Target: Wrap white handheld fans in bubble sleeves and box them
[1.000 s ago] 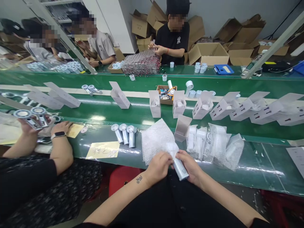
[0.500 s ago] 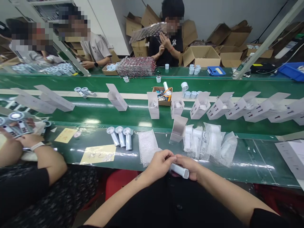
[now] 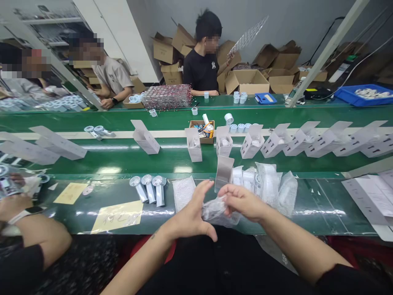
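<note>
My right hand (image 3: 241, 200) pinches a crumpled clear bubble-wrap bag (image 3: 214, 209) in front of my body. Whether anything lies inside that bag, I cannot tell. Just left of it, my left hand (image 3: 193, 215) is open, thumb and fingers spread wide around the bag's near end. A flat bubble-wrap bag (image 3: 183, 191) lies on the bench behind my left hand. Beyond the right hand stands an open white box (image 3: 223, 175). Several wrapped items in bubble bags (image 3: 266, 184) are heaped to its right. Three grey-white handheld fans (image 3: 149, 190) lie side by side to the left.
Open white boxes (image 3: 278, 143) line the green conveyor (image 3: 172, 159). A small carton of parts (image 3: 206, 138) stands behind them. Yellow paper (image 3: 116, 216) lies front left. A co-worker's arm (image 3: 39, 229) reaches in at left; another person (image 3: 201, 61) sits across. More boxes (image 3: 371, 200) lie at right.
The pale handle held in both hands no longer shows. My right hand now grips a bubble-wrap bag, and my left hand has opened. The person across has moved a clear tray to the right.
</note>
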Motion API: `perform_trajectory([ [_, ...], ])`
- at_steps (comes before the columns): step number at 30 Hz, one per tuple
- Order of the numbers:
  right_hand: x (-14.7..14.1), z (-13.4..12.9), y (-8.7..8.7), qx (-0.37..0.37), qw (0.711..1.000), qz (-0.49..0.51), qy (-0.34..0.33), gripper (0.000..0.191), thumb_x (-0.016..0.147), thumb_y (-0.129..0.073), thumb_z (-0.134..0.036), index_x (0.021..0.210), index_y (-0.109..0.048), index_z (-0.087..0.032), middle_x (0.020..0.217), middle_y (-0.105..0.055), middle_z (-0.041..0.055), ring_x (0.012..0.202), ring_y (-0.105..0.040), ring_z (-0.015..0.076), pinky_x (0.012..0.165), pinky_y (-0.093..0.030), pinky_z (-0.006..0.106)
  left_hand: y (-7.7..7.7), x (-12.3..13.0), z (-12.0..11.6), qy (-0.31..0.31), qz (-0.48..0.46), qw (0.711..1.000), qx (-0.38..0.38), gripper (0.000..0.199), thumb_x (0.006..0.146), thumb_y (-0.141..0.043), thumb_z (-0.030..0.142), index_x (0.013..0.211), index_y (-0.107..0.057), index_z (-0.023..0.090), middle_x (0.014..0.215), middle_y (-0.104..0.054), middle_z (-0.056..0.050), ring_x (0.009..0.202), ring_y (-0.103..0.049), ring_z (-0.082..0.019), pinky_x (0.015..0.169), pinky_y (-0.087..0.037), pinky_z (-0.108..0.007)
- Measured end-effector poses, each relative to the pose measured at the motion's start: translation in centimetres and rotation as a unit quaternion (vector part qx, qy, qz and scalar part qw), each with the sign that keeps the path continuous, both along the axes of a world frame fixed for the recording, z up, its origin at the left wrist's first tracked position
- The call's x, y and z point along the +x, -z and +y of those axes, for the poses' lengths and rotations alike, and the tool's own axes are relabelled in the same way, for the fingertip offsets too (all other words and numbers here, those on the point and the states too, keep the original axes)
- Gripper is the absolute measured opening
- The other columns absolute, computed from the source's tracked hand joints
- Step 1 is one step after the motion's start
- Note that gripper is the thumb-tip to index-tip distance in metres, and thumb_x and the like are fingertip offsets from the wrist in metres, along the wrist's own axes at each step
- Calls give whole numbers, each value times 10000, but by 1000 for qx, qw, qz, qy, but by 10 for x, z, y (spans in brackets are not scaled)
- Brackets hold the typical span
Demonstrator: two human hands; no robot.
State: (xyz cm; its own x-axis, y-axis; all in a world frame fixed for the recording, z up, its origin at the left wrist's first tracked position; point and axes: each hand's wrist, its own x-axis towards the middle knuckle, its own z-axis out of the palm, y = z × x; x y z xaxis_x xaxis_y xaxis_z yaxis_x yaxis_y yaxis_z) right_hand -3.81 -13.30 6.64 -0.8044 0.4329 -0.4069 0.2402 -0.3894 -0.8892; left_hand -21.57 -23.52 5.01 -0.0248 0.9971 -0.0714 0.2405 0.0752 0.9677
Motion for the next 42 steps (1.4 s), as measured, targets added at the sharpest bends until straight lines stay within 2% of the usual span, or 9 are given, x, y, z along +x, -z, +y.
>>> perform_trajectory([
  [4, 5, 20, 20, 136, 990, 19, 41, 380, 775, -638, -429, 1083, -557, -222, 837, -645, 27, 701, -630, 175, 682, -517, 355, 16, 0, 5, -45, 20, 998, -46, 269, 761, -635, 404, 882, -692, 170, 867, -678, -67, 821, -606, -200, 784, -488, -324],
  [7, 17, 57, 47, 337, 932, -54, 122, 738, 565, -835, -372, 1233, -535, -279, 1337, -434, 106, 1199, -476, 312, 975, -412, 473, 15, -13, 21, -204, -63, 975, -61, 282, 736, -641, 440, 760, -642, 158, 675, -625, -16, 633, -571, -154, 594, -477, -264],
  [11, 7, 88, 89, 390, 918, 9, 70, 727, 565, -825, -285, 1220, -518, -219, 1340, -445, 128, 1310, -363, 335, 1090, -278, 495, 2, -23, 67, -298, -67, 952, 8, 293, 759, -596, 471, 739, -549, 183, 566, -468, 54, 460, -412, -93, 402, -327, -197],
  [14, -6, 91, 111, 361, 925, -3, 119, 625, 647, -767, -292, 1191, -471, -205, 1177, -562, 103, 1143, -517, 288, 1009, -378, 477, 2, -22, 91, -245, 156, 951, 105, 242, 815, -539, 406, 712, -546, 188, 621, -509, 20, 588, -486, -126, 546, -415, -227],
  [21, -6, 92, 121, 350, 933, -2, 87, 638, 602, -804, -286, 1122, -437, -246, 1144, -556, 46, 1038, -578, 232, 945, -435, 414, 2, -13, 89, 5, 548, 818, 176, 159, 858, -461, 153, 775, -589, 199, 879, -649, -70, 863, -524, -209, 714, -451, -291],
  [26, -7, 96, 120, 368, 928, -20, 60, 661, 620, -785, -294, 1157, -406, -238, 1132, -557, 74, 1005, -602, 266, 874, -469, 440, 1, 17, 124, 184, 602, 771, 99, 111, 873, -523, 204, 954, -595, 181, 934, -618, -91, 925, -530, -238, 739, -472, -324],
  [35, 1, 94, 131, 327, 943, 29, 49, 581, 701, -708, -251, 1184, -386, -239, 1191, -544, 75, 1059, -588, 221, 889, -506, 406, 29, 35, 97, 152, 586, 791, 87, 284, 828, -645, 305, 1074, -583, 177, 1156, -619, -119, 1171, -491, -327, 947, -369, -502],
  [39, -4, 78, 102, 373, 927, 19, 20, 605, 703, -690, -239, 1231, -395, -253, 1257, -522, 88, 1126, -553, 253, 934, -481, 433, 26, 8, 64, -48, 508, 844, 165, 168, 919, -499, 294, 982, -630, 210, 1049, -674, -70, 1159, -530, -251, 1001, -345, -432],
  [42, -31, 70, 73, 395, 917, 37, -27, 631, 707, -694, -257, 1257, -385, -264, 1293, -507, 90, 1149, -537, 260, 963, -460, 433, 31, -50, 27, -291, 459, 839, 19, 284, 951, -393, 330, 929, -637, 188, 947, -697, -70, 964, -622, -199, 873, -439, -311],
])
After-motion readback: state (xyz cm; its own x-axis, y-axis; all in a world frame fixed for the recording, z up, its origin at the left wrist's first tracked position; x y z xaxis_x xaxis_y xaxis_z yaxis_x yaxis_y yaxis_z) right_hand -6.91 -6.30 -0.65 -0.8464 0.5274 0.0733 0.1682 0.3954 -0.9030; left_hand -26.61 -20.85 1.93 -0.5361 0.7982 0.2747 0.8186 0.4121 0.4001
